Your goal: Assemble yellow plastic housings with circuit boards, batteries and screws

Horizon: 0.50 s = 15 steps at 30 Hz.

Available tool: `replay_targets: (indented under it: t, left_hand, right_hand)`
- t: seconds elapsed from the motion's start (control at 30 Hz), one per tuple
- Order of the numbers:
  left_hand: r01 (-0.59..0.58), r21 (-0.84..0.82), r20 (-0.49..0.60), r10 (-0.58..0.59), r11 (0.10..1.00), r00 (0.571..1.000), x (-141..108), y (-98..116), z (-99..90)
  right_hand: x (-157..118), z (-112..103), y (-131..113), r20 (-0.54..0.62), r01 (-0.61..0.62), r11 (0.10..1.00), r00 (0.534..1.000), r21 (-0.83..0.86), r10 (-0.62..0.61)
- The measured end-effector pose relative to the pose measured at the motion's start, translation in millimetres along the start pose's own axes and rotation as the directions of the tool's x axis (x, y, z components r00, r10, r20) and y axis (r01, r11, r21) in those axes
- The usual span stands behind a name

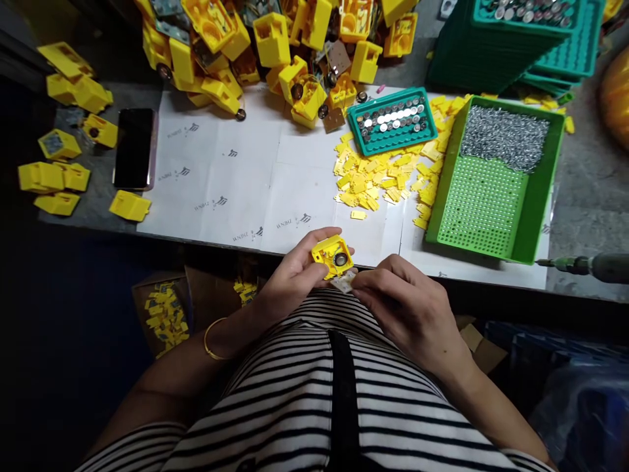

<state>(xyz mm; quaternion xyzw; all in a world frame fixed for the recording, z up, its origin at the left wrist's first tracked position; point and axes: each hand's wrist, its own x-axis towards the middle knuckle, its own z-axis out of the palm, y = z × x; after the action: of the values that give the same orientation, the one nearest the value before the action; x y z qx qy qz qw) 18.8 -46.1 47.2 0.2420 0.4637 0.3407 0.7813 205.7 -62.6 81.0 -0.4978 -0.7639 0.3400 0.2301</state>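
Close to my body, just over the table's front edge, my left hand [303, 265] grips a small yellow plastic housing [326, 250]. Its open side faces up, showing wires and a round speaker-like part [340, 259] with a dark rim. My right hand [413, 301] pinches a small pale, flat plate [344, 282] right beside the housing's lower edge; whether the two touch, I cannot tell. Beyond my hands lie a heap of small yellow plastic pieces [363, 187] and a teal tray [396, 147] holding rows of button cells [393, 118].
At right stands a green basket [435, 223] partly filled with small screws [506, 134], with a screwdriver tip [565, 263] beside it. Yellow housings [272, 42] pile up at the back. A phone [135, 147] lies left; below, a cardboard box [142, 295] holds yellow parts.
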Motion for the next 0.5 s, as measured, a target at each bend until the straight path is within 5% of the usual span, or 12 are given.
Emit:
replay_targets:
  t: [0.17, 0.5]
  left_hand:
    - [-0.073, 0.003, -0.047, 0.073, 0.997, 0.996, 1.0, -3.4, 1.0]
    - [-0.096, 0.018, -0.067, 0.097, 0.995, 0.993, 1.8, -5.9, 0.0]
  right_hand:
    - [0.0, 2.7, 5.3, -0.012, -0.047, 0.998, 0.999, -0.042, 0.046]
    - [-2.4, 6.2, 2.4, -0.148, -0.059, 0.989, 0.986, 0.134, 0.079]
